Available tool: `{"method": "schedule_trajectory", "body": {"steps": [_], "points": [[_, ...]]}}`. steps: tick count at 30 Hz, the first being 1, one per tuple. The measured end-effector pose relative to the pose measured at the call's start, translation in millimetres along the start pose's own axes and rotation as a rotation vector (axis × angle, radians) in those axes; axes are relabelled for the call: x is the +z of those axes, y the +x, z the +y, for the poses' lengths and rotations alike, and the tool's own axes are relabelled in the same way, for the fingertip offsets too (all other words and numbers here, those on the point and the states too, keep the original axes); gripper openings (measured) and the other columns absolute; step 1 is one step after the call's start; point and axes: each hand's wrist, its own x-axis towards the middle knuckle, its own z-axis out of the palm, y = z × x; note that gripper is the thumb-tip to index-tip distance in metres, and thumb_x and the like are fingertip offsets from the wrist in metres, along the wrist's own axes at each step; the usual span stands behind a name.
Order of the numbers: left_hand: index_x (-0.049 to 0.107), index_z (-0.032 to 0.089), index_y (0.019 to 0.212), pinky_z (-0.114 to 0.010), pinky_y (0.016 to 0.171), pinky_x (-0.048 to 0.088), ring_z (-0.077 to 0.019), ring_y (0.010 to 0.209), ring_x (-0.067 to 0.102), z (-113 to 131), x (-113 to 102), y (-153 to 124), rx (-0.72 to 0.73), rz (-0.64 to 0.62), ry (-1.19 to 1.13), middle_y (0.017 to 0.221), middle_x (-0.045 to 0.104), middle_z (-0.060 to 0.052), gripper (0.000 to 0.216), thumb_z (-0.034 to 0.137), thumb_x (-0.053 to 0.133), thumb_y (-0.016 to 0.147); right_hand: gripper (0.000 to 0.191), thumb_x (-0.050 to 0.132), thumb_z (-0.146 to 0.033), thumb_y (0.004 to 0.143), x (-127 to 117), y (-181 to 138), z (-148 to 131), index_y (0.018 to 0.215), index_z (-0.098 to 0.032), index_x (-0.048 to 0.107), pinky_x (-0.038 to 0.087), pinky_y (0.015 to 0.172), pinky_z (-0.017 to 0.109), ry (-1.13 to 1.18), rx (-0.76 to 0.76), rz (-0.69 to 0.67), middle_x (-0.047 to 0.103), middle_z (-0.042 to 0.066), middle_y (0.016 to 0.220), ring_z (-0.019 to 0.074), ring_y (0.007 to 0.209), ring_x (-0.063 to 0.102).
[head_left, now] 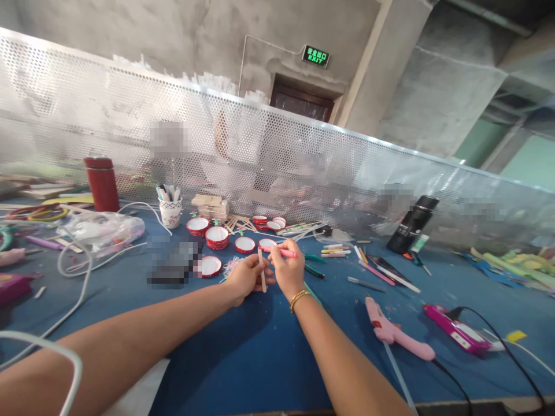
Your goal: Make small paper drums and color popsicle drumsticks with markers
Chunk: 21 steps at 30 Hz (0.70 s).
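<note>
My left hand (245, 278) is closed on a pale wooden craft stick (262, 274), held nearly upright above the blue table. In my right hand (289, 268) is a pink marker pen (284, 252), its tip end close to the top of the stick. A gold-coloured bracelet (298, 300) circles my right wrist. Just beyond my hands stand several small round red containers with white insides, among them one (245, 245) and another (210, 266). Thin pastel strips (229, 268) lie beside my left fingers, partly hidden.
A pink glue gun (396, 332) and a magenta device (457, 329) with cords lie at right. A black bottle (411, 225) stands behind them. On the left are a red thermos (102, 184), a paper cup of pens (170, 211) and a white cable (82, 300). A perforated metal screen (243, 150) runs behind.
</note>
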Motion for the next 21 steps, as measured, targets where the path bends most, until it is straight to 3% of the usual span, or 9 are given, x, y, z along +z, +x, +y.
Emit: {"method": "schedule_trajectory", "body": {"steps": [17,21], "points": [[0.061,0.019,0.098,-0.025,0.059,0.056,-0.0173,0.070,0.075,-3.3,-2.9,3.3,0.011,-0.024,-0.023,0.090,0.075,-0.006,0.013,0.030,0.066,0.093,0.019,0.059,-0.034,0.082,-0.2,0.4,0.4,0.068,-0.024,0.049,0.044,0.064,0.029,-0.006,0.006,0.018,0.061,-0.002,0.061,0.0177,0.061,0.057],[0.059,0.019,0.097,-0.025,0.058,0.056,-0.0166,0.068,0.075,-1.6,-1.5,2.7,-0.002,-0.010,-0.008,0.090,0.075,-0.006,0.006,0.025,0.058,0.096,0.019,0.059,-0.034,0.082,-0.1,0.0,-0.2,0.069,-0.024,0.050,0.043,0.064,0.029,0.001,0.017,0.004,0.061,-0.002,0.061,0.0177,0.060,0.056]]}}
